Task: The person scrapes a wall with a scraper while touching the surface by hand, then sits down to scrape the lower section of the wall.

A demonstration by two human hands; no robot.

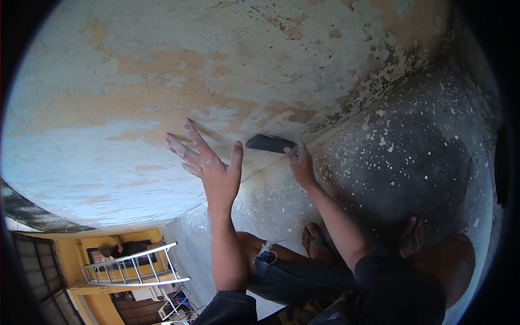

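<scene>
My right hand (pixel 301 162) grips one end of a dark, flat, rectangular piece (pixel 268 143) with slightly rounded corners. Its far end points left, close to the lower part of a wall (pixel 162 108) with peeling pale paint and tan patches. My left hand (pixel 211 162) is open, fingers spread and fingertips at the wall's surface. White dust coats the fingers of that hand. It holds nothing and is a short way left of the dark piece.
Pale paint flakes litter the grey floor (pixel 401 157) along the wall's base. My sandalled feet (pixel 317 241) and bent knees are close below my hands. Toward the lower left stand a metal ladder (pixel 138 271) and a person (pixel 130 249) in dark clothing.
</scene>
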